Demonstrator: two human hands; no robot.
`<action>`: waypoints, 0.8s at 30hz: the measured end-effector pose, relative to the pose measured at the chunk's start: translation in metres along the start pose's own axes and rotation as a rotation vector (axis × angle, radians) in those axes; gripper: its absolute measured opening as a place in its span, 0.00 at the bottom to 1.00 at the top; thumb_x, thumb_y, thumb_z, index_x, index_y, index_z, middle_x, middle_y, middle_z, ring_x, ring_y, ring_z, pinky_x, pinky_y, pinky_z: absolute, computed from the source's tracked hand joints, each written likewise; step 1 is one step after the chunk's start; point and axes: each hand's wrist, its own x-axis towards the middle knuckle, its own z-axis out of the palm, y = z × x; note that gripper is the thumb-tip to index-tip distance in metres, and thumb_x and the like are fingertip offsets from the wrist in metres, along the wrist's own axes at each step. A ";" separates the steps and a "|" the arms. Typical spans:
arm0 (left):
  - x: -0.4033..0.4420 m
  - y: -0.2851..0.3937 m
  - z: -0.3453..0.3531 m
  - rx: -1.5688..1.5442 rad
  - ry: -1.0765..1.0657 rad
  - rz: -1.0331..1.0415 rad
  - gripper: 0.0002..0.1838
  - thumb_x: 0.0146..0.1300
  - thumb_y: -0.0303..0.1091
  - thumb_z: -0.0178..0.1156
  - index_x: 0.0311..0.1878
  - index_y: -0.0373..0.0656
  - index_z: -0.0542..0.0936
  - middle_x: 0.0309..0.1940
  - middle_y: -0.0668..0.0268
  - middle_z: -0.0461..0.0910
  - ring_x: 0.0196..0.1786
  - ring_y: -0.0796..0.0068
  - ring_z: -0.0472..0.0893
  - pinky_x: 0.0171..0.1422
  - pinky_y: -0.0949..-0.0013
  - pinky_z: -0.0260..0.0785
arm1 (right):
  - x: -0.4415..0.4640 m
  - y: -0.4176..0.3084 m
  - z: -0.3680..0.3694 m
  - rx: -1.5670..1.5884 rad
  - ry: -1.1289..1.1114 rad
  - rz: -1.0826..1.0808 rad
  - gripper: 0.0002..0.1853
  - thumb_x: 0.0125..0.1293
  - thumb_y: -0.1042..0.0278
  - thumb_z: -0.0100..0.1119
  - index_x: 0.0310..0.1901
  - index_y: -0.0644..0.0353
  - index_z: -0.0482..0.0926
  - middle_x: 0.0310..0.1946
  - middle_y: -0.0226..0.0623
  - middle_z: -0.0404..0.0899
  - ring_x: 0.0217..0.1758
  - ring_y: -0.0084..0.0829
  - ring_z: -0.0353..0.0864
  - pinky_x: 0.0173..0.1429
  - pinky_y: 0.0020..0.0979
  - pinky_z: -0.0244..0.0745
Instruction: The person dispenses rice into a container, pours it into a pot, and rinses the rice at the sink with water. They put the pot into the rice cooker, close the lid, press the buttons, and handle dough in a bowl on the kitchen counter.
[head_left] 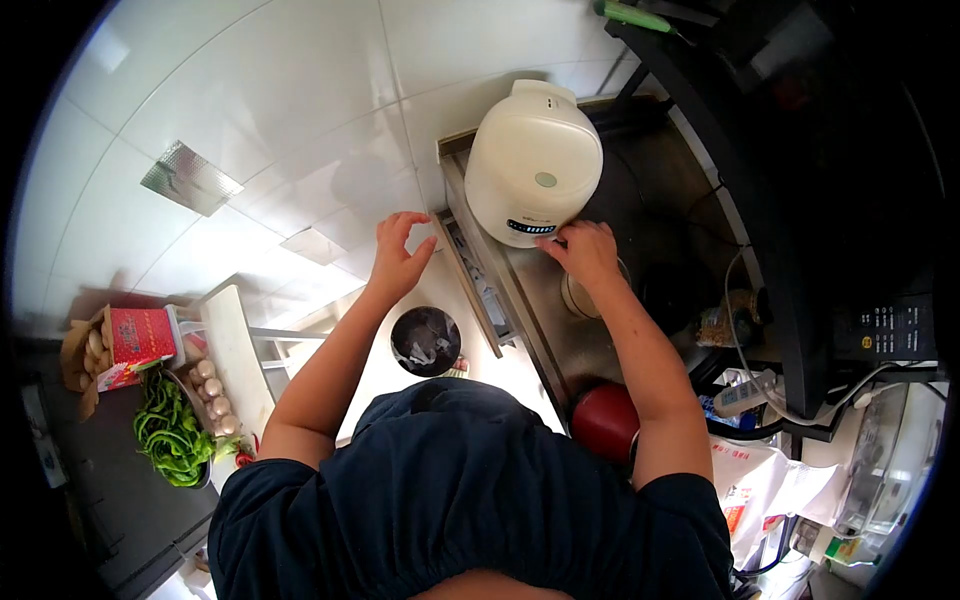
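A cream rice cooker [520, 160] with its lid closed stands on the metal counter, its dark control panel [532, 227] facing me. At the lower right of that panel is my right hand [588, 252], thumb and fingers apart at the cooker's front edge; whether they press on it I cannot tell. My left hand [403, 258] hovers left of the cooker, fingers spread and curved with nothing in them. Just below the cooker a drawer [470, 285] is pulled partly out, with some items inside. A pale round object [580, 297] sits partly hidden behind my right forearm.
A dark round bin [425, 340] stands on the floor. Green peppers [173, 430], eggs [212, 395] and a red box [143, 336] lie at the left. A red rounded item [605, 422] is by my right elbow. A black rack [780, 250] with a white cable rises at right.
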 end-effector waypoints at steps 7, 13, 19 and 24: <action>-0.007 -0.018 0.018 -0.025 -0.072 0.039 0.14 0.51 0.31 0.63 0.42 0.44 0.76 0.37 0.63 0.76 0.46 0.61 0.71 0.51 0.63 0.63 | -0.001 0.007 0.006 -0.008 0.063 -0.074 0.23 0.55 0.42 0.57 0.29 0.57 0.82 0.32 0.41 0.81 0.40 0.41 0.79 0.50 0.44 0.66; -0.004 -0.012 0.043 -0.029 -0.277 -0.049 0.10 0.50 0.33 0.64 0.35 0.42 0.78 0.28 0.64 0.78 0.38 0.62 0.75 0.45 0.62 0.66 | -0.006 0.011 0.007 -0.060 0.045 -0.085 0.22 0.55 0.42 0.57 0.32 0.56 0.81 0.34 0.39 0.80 0.43 0.39 0.77 0.50 0.43 0.65; -0.001 -0.019 0.064 0.041 -0.362 0.086 0.10 0.52 0.36 0.65 0.34 0.41 0.78 0.28 0.62 0.79 0.36 0.65 0.76 0.41 0.65 0.67 | -0.006 0.004 -0.002 -0.098 -0.062 -0.046 0.24 0.56 0.41 0.56 0.32 0.58 0.81 0.33 0.40 0.80 0.42 0.37 0.78 0.51 0.41 0.64; 0.008 -0.003 0.076 0.068 -0.422 -0.027 0.15 0.53 0.42 0.64 0.27 0.38 0.78 0.23 0.57 0.77 0.30 0.60 0.77 0.34 0.61 0.67 | -0.015 0.003 -0.008 -0.138 -0.167 -0.028 0.24 0.57 0.41 0.55 0.29 0.58 0.82 0.31 0.39 0.80 0.42 0.37 0.78 0.50 0.41 0.64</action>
